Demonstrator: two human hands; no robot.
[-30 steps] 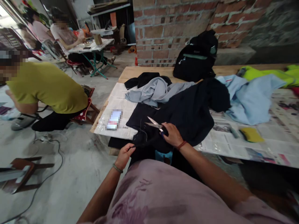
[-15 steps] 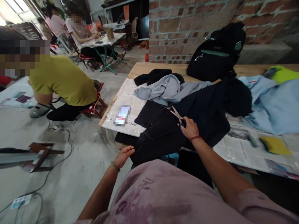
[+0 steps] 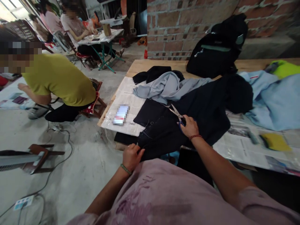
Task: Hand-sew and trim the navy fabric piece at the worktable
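Dark cloth (image 3: 168,137) with white basting stitches and loose thread ends lies over the table's near edge. My left hand (image 3: 132,155) is closed on the cloth's near left edge, fingers bent over it. In my right hand (image 3: 190,127) is a pair of scissors (image 3: 177,114), fingers through the blue handles. The blades are parted and point up and left, lying close over the cloth. A pale grey garment (image 3: 161,86) is bunched just beyond the blades. Left of the cloth, a lit phone (image 3: 121,114) rests on newspaper (image 3: 131,100).
A black backpack (image 3: 212,51) stands at the back by the brick wall (image 3: 173,28). To the right lie light blue cloth (image 3: 278,100) and a yellow piece (image 3: 275,142). A person in a yellow shirt (image 3: 63,79) sits on the left; cables (image 3: 63,162) cross the floor.
My left hand has shifted right and slightly up along the cloth's near edge, its fingers now bent over it. My right hand with the scissors stays nearly in place.
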